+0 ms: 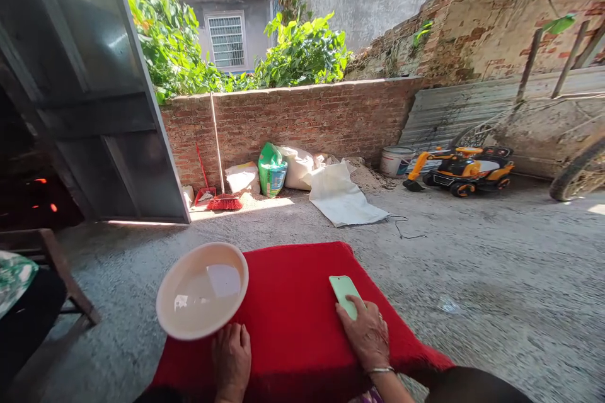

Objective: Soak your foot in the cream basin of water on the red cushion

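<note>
A pale pink basin point(166, 302) with clear water in it stands at the left side of a table draped with a red cloth point(288, 302). Bright reflections show on the water. My left hand point(232, 356) rests on the cloth just below the basin's near rim, its fingers curled in and nothing seen in them. On the right part of the cloth lies a light green smartphone point(341, 288). My right hand point(367, 335), with a bracelet at the wrist, has its fingers around the phone's lower end. The palm hides that end.
Beyond the table are a white sack point(340, 192), a green bag point(273, 171), a red broom point(224, 203) and a bucket point(397, 160) by a brick wall. An orange toy excavator point(467, 170) stands right. At left are a metal door point(118, 107) and a seated person beside a wooden chair point(61, 264).
</note>
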`<state>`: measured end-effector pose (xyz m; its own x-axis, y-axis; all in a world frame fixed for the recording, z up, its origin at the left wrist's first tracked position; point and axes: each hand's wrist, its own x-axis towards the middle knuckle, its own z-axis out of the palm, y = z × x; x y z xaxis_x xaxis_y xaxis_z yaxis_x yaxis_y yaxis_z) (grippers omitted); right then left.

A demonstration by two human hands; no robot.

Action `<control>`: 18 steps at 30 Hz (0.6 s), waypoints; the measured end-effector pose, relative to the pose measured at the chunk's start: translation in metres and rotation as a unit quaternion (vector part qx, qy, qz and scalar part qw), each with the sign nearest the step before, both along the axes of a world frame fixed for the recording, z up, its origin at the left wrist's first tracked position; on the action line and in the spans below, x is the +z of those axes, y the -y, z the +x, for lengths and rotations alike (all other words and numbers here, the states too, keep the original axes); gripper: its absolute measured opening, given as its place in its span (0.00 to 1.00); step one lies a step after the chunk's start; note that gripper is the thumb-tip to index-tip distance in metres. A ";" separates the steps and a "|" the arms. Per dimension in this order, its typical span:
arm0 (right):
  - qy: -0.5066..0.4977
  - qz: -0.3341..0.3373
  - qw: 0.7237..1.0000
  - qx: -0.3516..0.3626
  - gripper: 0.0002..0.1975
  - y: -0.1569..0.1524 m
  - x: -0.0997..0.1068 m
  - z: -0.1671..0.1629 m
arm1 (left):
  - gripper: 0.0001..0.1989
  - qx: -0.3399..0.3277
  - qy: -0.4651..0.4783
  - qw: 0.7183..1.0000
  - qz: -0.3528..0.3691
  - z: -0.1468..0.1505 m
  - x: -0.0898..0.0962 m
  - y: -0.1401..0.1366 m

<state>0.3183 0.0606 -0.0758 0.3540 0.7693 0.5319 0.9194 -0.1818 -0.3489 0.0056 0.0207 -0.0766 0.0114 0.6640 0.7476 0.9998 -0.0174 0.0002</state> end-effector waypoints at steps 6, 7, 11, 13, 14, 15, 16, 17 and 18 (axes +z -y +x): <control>0.010 0.053 0.982 0.182 0.12 0.002 -0.005 -0.002 | 0.19 0.000 0.007 1.000 0.001 0.000 0.001 0.001; 0.017 0.052 0.979 0.197 0.11 0.002 -0.005 -0.002 | 0.19 0.000 0.007 1.000 -0.001 0.000 0.000 0.001; 0.041 0.013 0.991 0.125 0.12 0.002 -0.004 -0.004 | 0.19 0.003 0.003 1.000 -0.005 0.000 -0.002 0.000; 0.039 -0.008 0.998 0.051 0.13 0.002 -0.003 -0.003 | 0.19 0.006 0.003 1.000 -0.009 0.000 -0.003 -0.001; 0.033 -0.014 0.999 0.026 0.13 0.002 -0.002 -0.003 | 0.19 0.008 0.001 1.000 -0.012 0.000 -0.003 -0.001; 0.026 -0.016 0.999 0.019 0.13 0.001 -0.001 -0.002 | 0.19 0.010 -0.001 1.000 -0.016 0.000 -0.003 -0.001; 0.019 -0.015 0.999 0.032 0.13 0.001 -0.001 -0.002 | 0.19 0.011 -0.004 1.000 -0.020 0.000 -0.003 -0.001; 0.013 -0.011 0.998 0.062 0.12 0.002 -0.001 -0.002 | 0.19 0.012 -0.006 1.000 -0.024 0.000 -0.004 -0.001; 0.010 -0.006 0.995 0.104 0.12 0.002 -0.001 -0.002 | 0.19 0.015 -0.008 0.999 -0.027 -0.001 -0.004 -0.001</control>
<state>0.3162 0.0587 -0.0767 0.1769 0.8304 0.5283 0.9441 0.0086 -0.3295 0.0050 0.0212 -0.0803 0.0020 0.7036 0.7106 0.9998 0.0126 -0.0154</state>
